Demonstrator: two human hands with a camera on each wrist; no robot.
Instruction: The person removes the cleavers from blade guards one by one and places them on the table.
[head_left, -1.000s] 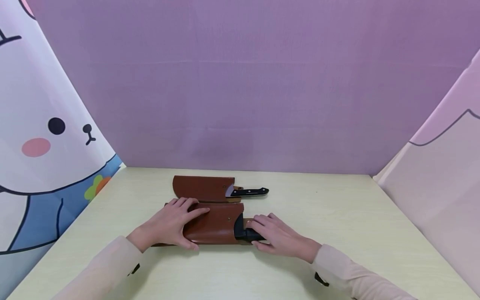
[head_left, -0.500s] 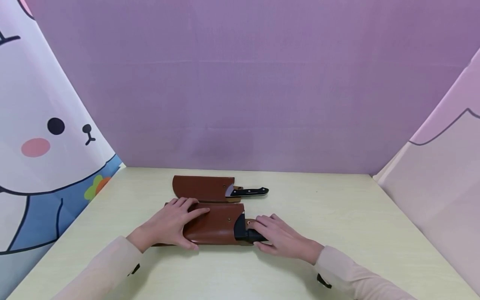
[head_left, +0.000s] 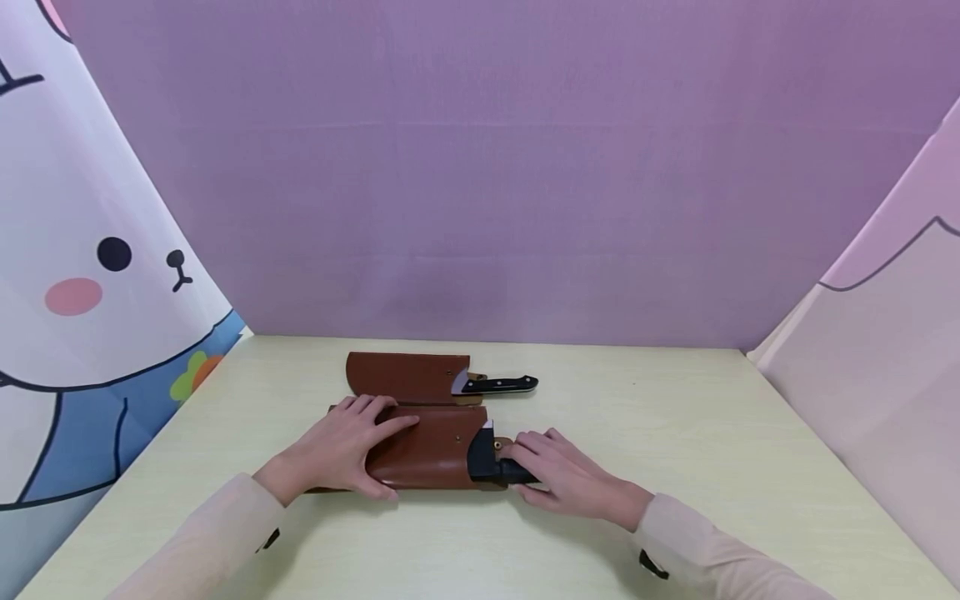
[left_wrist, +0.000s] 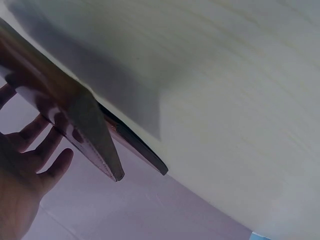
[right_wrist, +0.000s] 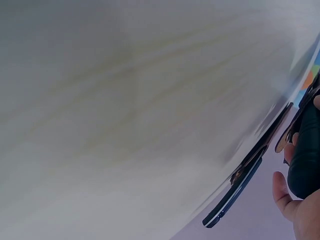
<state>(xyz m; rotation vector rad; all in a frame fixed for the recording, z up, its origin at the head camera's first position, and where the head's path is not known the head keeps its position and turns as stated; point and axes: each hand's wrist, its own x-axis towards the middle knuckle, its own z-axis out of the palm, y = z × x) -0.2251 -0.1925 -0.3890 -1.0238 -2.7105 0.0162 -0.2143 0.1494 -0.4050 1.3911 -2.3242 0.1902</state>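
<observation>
In the head view, my left hand (head_left: 337, 443) rests spread on a brown leather knife sheath (head_left: 431, 450) lying flat on the table, its thumb by the near edge. My right hand (head_left: 562, 475) grips the black handle of a knife (head_left: 483, 457) at the sheath's right end. A sliver of bright blade shows at the sheath's mouth; the rest of the blade is hidden inside. The right wrist view shows the rounded handle end (right_wrist: 304, 170) within the right hand's fingers. From the left wrist, the sheath (left_wrist: 45, 85) appears beside the spread left fingers (left_wrist: 57, 167).
Just behind lies a second brown sheath (head_left: 405, 377) holding a knife with a black riveted handle (head_left: 501, 384), which points right. Pale tabletop (head_left: 675, 417) extends around both. A purple backdrop (head_left: 495, 175) rises at the back, and printed cloths flank the sides.
My right hand has moved slightly right with the knife, which has slid a little out of its sheath, so a bit of blade now shows. The left hand and sheath stay put.
</observation>
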